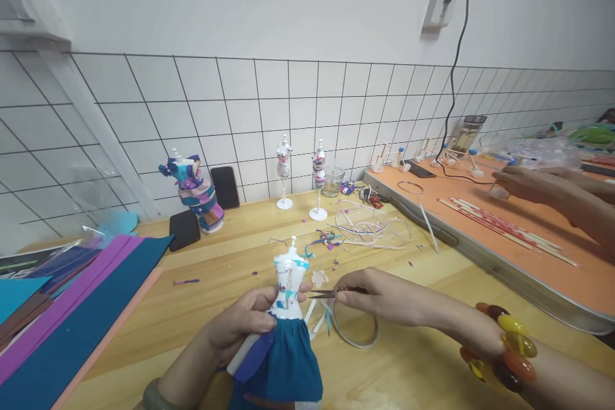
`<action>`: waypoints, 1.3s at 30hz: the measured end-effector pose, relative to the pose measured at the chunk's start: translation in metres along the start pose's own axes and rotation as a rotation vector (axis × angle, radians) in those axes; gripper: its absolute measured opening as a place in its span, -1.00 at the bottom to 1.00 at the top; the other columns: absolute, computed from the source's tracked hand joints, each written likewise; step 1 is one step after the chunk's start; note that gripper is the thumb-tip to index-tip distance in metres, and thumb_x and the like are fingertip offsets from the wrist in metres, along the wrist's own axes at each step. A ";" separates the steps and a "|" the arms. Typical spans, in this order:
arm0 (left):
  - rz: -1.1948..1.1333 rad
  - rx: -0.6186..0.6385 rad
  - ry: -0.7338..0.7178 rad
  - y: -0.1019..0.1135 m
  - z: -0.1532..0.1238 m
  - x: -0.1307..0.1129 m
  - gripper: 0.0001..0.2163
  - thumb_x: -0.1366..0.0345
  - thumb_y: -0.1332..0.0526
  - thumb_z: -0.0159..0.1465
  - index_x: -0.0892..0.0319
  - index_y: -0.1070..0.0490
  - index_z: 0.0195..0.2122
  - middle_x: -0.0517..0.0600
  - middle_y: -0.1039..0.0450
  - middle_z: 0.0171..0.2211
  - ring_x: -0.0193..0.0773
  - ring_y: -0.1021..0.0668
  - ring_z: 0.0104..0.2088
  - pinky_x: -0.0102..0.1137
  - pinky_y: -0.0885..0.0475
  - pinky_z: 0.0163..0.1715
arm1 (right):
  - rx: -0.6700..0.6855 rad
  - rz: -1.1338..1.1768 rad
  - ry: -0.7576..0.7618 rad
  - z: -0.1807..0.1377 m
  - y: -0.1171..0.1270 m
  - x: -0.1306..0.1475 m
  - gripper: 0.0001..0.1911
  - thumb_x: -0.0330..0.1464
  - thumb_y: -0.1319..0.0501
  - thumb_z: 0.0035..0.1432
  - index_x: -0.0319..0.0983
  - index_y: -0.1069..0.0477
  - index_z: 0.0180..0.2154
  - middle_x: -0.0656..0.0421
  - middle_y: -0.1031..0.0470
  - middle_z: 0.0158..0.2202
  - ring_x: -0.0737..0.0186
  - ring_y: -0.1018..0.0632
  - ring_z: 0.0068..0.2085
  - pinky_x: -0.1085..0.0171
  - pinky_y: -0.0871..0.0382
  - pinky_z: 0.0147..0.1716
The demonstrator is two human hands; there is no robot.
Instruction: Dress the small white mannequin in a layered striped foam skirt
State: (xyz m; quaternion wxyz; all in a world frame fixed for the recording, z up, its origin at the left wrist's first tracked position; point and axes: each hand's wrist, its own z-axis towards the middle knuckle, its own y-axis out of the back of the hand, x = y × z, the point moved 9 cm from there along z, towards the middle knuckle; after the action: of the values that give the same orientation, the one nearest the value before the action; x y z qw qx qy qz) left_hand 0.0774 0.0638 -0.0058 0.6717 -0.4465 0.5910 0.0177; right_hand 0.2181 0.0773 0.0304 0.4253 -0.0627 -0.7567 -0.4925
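My left hand (pixel 245 323) is wrapped round a small white mannequin (pixel 289 282) that wears a teal skirt (pixel 283 362) with a purple strip. It holds the figure upright over the wooden table (pixel 432 371). My right hand (pixel 379 295) is closed on small scissors (pixel 323 293) whose tips point left at the mannequin's waist. A beaded bracelet (pixel 502 346) sits on my right wrist. A thin ring of tape (pixel 354 327) lies on the table under my right hand.
Felt sheets (pixel 72 307) in teal, purple and pink lie at the left. A dressed mannequin (pixel 195 195), two phones (pixel 225 187) and two small mannequins (pixel 284 170) stand by the tiled wall. Loose strips (pixel 369 227) lie mid-table. Another person's hands (pixel 542 182) work over an orange mat (pixel 528 237) at the right.
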 end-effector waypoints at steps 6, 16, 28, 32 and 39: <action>-0.055 -0.004 0.006 0.005 0.001 0.001 -0.49 0.39 -0.31 -0.05 0.25 -0.38 -0.01 0.12 -0.43 -0.08 -0.17 -0.50 -0.18 -0.37 -0.34 -0.16 | -0.192 0.010 -0.146 -0.002 -0.011 -0.044 -0.69 -0.16 -0.12 0.11 -0.26 -0.47 -0.34 0.17 -0.49 -0.43 0.27 -0.41 -0.43 0.36 -0.20 -0.46; -0.104 0.010 -0.003 0.010 0.002 0.000 -0.51 0.41 -0.29 -0.03 0.30 -0.37 -0.01 0.13 -0.44 -0.10 -0.21 -0.52 -0.22 -0.39 -0.36 -0.19 | -0.286 -0.266 -0.185 -0.018 -0.042 -0.047 -0.93 -0.38 -0.18 -0.03 -0.21 -0.44 -0.44 0.19 -0.50 -0.50 0.29 -0.44 -0.48 0.38 -0.09 -0.53; -0.124 0.050 -0.009 0.009 -0.001 -0.006 -0.48 0.42 -0.30 -0.02 0.27 -0.32 0.02 0.14 -0.48 -0.19 -0.02 -0.51 -0.12 -0.20 -0.32 -0.09 | -0.278 -0.478 -0.312 -0.037 0.001 -0.093 -0.78 -0.43 -0.04 0.07 -0.21 -0.41 -0.26 0.06 -0.52 -0.31 0.05 -0.52 -0.25 0.23 -0.27 -0.32; -0.110 0.070 -0.012 0.010 -0.002 -0.005 -0.46 0.43 -0.29 -0.01 0.30 -0.28 0.05 0.22 -0.42 -0.04 0.07 -0.42 0.01 -0.14 -0.27 -0.04 | -0.244 -0.374 -0.204 -0.035 0.001 -0.083 -0.71 -0.25 -0.17 0.04 -0.21 -0.38 -0.17 0.06 -0.47 -0.24 0.10 -0.48 -0.24 0.23 -0.29 -0.26; -0.058 0.051 -0.064 0.021 -0.010 -0.024 -0.46 0.47 -0.28 -0.02 0.29 -0.29 0.05 0.24 -0.40 -0.02 0.07 -0.33 0.10 -0.10 -0.16 0.06 | -0.236 -0.347 -0.142 -0.029 0.011 -0.069 -0.79 -0.21 -0.17 0.07 -0.22 -0.42 -0.40 0.08 -0.43 -0.37 0.13 -0.44 -0.34 0.22 -0.28 -0.33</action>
State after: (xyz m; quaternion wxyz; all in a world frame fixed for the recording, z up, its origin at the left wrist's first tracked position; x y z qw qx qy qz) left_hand 0.0506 0.0823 0.0020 0.7017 -0.4454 0.5561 -0.0024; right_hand 0.2840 0.0819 -0.0064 0.2696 -0.0155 -0.7212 -0.6379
